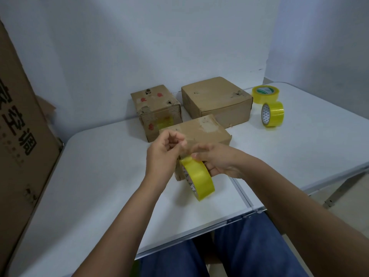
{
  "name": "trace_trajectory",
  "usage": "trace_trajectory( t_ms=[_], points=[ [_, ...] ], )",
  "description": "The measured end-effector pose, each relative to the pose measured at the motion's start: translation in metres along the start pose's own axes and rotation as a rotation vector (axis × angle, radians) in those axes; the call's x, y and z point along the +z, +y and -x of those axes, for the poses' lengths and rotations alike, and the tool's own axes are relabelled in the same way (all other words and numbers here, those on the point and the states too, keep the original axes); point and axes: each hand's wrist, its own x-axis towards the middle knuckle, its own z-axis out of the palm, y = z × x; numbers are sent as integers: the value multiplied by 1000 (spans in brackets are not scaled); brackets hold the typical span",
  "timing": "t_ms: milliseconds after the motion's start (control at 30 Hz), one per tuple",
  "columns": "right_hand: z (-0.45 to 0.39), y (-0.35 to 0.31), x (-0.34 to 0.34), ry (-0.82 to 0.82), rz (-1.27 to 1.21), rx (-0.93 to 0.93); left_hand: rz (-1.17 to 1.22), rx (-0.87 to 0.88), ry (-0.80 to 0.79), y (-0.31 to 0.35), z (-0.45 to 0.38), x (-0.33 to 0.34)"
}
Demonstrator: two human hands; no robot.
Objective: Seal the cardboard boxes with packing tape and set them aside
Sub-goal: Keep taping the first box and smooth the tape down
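Yellow tape is the worry here. Our right hand [217, 162] grips the roll [197, 177], thumb on its rim, holding it up just in front of the near box [196, 134], which lies on the desk [103, 176] directly behind our hands. Our left hand [163, 147] has its fingers curled, apparently pinching the loose tape end, though the clear strip is too faint for us to be sure. If that end slips, we judge it will snap back onto the roll and have to be picked free again; if we pull crooked, it may fold on itself or land off the seam. The light box could also slide when tape is pressed on with nothing steadying it. Two more boxes [157, 112] [216, 100] wait behind, well clear, with two spare rolls [265, 93] [272, 113] far right.
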Motion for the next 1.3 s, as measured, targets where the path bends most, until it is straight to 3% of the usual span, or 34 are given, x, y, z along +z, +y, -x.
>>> trace_trajectory(
  t_ms=[167,300,433,500,567,700,833,1133,1300],
  points=[
    [-1,-3,4,37,80,14,148,-7,-16,-3,6,-4],
    [-5,3,6,116,41,-50,84,10,-65,-3,1,-16],
    [-6,12,13,171,53,-109,-452,223,-107,5,-5,-30],
    [-6,12,17,170,63,-128,-811,339,-39,7,-6,-32],
    [-6,12,18,173,64,-129,-928,349,36,7,-8,-32],
    [-4,16,16,206,103,-138,-560,29,-143,7,-12,-31],
    [-3,17,15,218,100,-146,-385,-161,-367,1,-9,-29],
    [7,36,19,170,52,13,-304,-212,-368,-10,2,-29],
    [23,28,24,-120,-218,32,-414,-104,-214,-21,-4,-36]
  ],
)
